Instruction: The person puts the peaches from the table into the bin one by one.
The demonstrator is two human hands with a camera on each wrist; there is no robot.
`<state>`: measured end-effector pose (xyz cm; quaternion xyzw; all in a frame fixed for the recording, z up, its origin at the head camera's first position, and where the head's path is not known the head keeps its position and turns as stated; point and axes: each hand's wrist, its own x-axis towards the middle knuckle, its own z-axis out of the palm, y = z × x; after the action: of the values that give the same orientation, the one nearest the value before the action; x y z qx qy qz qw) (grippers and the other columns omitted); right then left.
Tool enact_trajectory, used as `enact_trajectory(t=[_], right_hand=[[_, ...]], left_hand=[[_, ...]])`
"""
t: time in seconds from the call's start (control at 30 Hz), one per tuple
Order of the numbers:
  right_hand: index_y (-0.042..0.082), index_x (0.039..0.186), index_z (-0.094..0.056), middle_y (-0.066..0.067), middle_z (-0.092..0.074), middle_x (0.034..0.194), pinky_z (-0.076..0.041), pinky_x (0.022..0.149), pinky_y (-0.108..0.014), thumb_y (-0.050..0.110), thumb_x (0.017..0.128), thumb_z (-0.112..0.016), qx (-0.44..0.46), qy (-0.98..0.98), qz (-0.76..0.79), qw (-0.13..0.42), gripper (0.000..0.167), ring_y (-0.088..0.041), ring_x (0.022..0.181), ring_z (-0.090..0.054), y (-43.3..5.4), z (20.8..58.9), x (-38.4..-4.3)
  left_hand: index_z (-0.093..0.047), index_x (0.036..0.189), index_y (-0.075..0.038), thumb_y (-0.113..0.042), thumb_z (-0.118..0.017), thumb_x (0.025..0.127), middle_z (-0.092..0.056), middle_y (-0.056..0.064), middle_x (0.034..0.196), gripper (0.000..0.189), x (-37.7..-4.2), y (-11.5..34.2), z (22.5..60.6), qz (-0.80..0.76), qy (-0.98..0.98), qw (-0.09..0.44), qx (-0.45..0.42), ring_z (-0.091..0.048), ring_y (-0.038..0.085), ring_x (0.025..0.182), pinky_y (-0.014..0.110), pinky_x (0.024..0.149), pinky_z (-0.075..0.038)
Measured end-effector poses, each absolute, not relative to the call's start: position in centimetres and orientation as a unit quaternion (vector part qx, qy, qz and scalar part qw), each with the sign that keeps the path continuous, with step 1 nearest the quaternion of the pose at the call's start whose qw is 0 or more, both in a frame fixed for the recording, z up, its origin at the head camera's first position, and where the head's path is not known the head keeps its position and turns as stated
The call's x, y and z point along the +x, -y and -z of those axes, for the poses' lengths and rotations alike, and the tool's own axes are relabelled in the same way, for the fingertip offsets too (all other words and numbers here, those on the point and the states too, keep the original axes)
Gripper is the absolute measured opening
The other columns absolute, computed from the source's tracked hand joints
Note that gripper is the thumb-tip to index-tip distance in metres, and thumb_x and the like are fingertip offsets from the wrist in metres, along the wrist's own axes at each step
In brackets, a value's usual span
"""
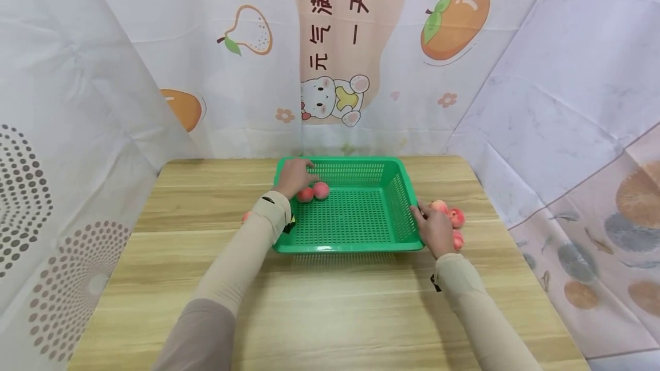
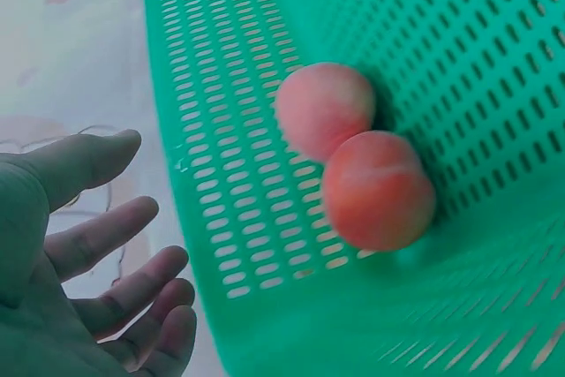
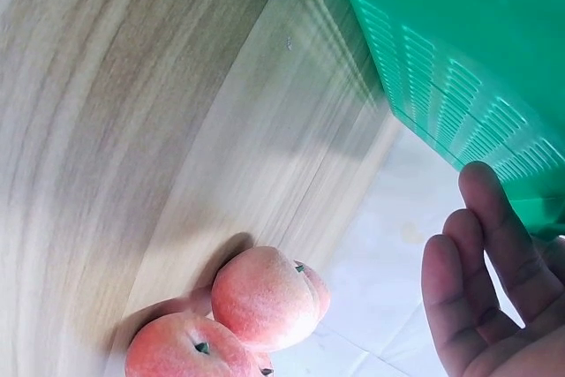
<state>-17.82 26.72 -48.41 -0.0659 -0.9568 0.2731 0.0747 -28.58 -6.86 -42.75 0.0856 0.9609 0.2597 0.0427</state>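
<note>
A green plastic basket (image 1: 340,248) with slotted walls stands on the table. Two pinkish-red peaches lie together at its left end, one peach (image 1: 321,190) beside the other peach (image 2: 380,192). My left hand (image 1: 295,176) is over the basket's left side by these peaches, its fingers spread and nothing held. At the right end, my right hand (image 1: 435,231) pinches the basket's rim, thumb on top and fingers against the outer wall; the right wrist view hides the thumb. Several peaches (image 3: 265,297) rest on the table just right of this hand.
Another peach (image 1: 246,216) shows partly behind the left forearm, outside the basket. The wood-grain table (image 1: 330,314) extends toward me. Printed curtains (image 1: 206,102) hang behind the table and along both sides.
</note>
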Motion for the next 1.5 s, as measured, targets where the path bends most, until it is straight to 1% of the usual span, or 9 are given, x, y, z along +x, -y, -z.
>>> enact_trajectory(t=[0.07, 0.13, 0.3, 0.47, 0.7, 0.83, 1.0, 1.1, 1.5], right_hand=[[0.002, 0.135, -0.056, -0.029, -0.062, 0.123, -0.049, 0.083, -0.053, 0.034, 0.101, -0.051, -0.065, 0.957, -0.273, 0.075, 0.047, -0.039, 0.096, -0.063, -26.8, 48.4, -17.9], [0.001, 0.135, -0.055, -0.029, -0.061, 0.124, -0.049, 0.085, -0.055, 0.034, 0.102, -0.05, -0.063, 0.956, -0.276, 0.073, 0.048, -0.04, 0.1, -0.063, -26.9, 48.3, -17.9], [0.0, 0.135, -0.055, -0.028, -0.06, 0.125, -0.048, 0.089, -0.056, 0.035, 0.102, -0.049, -0.06, 0.957, -0.277, 0.064, 0.048, -0.042, 0.105, -0.062, -27.0, 48.3, -17.8], [-0.001, 0.134, -0.056, -0.029, -0.06, 0.125, -0.048, 0.09, -0.057, 0.034, 0.102, -0.049, -0.059, 0.957, -0.278, 0.066, 0.048, -0.044, 0.106, -0.062, -27.0, 48.4, -17.8], [0.0, 0.137, -0.054, -0.028, -0.058, 0.129, -0.046, 0.093, -0.057, 0.037, 0.102, -0.048, -0.068, 0.956, -0.28, 0.046, 0.05, -0.043, 0.109, -0.06, -26.9, 48.2, -17.9], [0.0, 0.136, -0.054, -0.029, -0.059, 0.127, -0.047, 0.09, -0.056, 0.035, 0.102, -0.048, -0.067, 0.957, -0.28, 0.049, 0.049, -0.041, 0.105, -0.061, -26.9, 48.0, -17.9], [-0.001, 0.135, -0.055, -0.029, -0.061, 0.124, -0.048, 0.088, -0.056, 0.034, 0.102, -0.049, -0.06, 0.956, -0.28, 0.059, 0.048, -0.041, 0.102, -0.062, -26.8, 48.0, -17.8], [-0.001, 0.136, -0.054, -0.029, -0.06, 0.126, -0.047, 0.09, -0.056, 0.035, 0.102, -0.048, -0.059, 0.957, -0.279, 0.059, 0.049, -0.043, 0.105, -0.061, -26.9, 48.2, -17.7], [0.0, 0.135, -0.055, -0.028, -0.059, 0.128, -0.047, 0.091, -0.057, 0.034, 0.102, -0.049, -0.059, 0.957, -0.279, 0.064, 0.049, -0.043, 0.107, -0.061, -26.9, 48.2, -17.8]], left_hand=[[-0.065, 0.127, -0.007, -0.029, -0.07, 0.09, -0.066, 0.012, 0.126, 0.043, -28.7, 7.2, 42.4, -0.263, -0.96, 0.047, 0.089, -0.061, 0.033, 0.112, 0.042, 0.094, -0.051], [-0.064, 0.127, -0.006, -0.028, -0.069, 0.091, -0.063, 0.013, 0.131, 0.043, -28.7, 7.6, 42.0, -0.274, -0.956, 0.054, 0.088, -0.061, 0.033, 0.113, 0.042, 0.094, -0.051], [-0.062, 0.128, -0.005, -0.028, -0.067, 0.092, -0.052, 0.014, 0.144, 0.044, -28.7, 8.9, 41.1, -0.301, -0.948, 0.067, 0.086, -0.05, 0.033, 0.13, 0.045, 0.103, -0.045], [-0.06, 0.132, -0.005, -0.028, -0.066, 0.093, -0.054, 0.014, 0.142, 0.045, -28.7, 10.3, 40.2, -0.318, -0.943, 0.067, 0.078, -0.046, 0.033, 0.134, 0.046, 0.106, -0.042], [-0.06, 0.132, -0.007, -0.032, -0.065, 0.093, -0.055, 0.016, 0.139, 0.046, -28.6, 12.1, 39.5, -0.314, -0.945, 0.066, 0.058, -0.05, 0.034, 0.129, 0.048, 0.103, -0.044], [-0.059, 0.131, -0.005, -0.032, -0.063, 0.094, -0.055, 0.018, 0.139, 0.046, -28.5, 12.8, 39.3, -0.308, -0.947, 0.065, 0.058, -0.05, 0.035, 0.128, 0.049, 0.104, -0.043], [-0.06, 0.13, -0.002, -0.028, -0.063, 0.094, -0.056, 0.018, 0.137, 0.044, -28.4, 13.8, 39.7, -0.303, -0.949, 0.055, 0.063, -0.052, 0.036, 0.127, 0.049, 0.104, -0.043], [-0.06, 0.129, -0.001, -0.026, -0.063, 0.094, -0.057, 0.02, 0.135, 0.043, -28.4, 14.6, 40.2, -0.301, -0.95, 0.05, 0.062, -0.052, 0.037, 0.125, 0.05, 0.102, -0.043], [-0.059, 0.13, 0.001, -0.031, -0.06, 0.095, -0.056, 0.024, 0.135, 0.047, -27.8, 17.7, 41.3, -0.298, -0.953, 0.051, 0.036, -0.051, 0.04, 0.126, 0.052, 0.104, -0.041]])
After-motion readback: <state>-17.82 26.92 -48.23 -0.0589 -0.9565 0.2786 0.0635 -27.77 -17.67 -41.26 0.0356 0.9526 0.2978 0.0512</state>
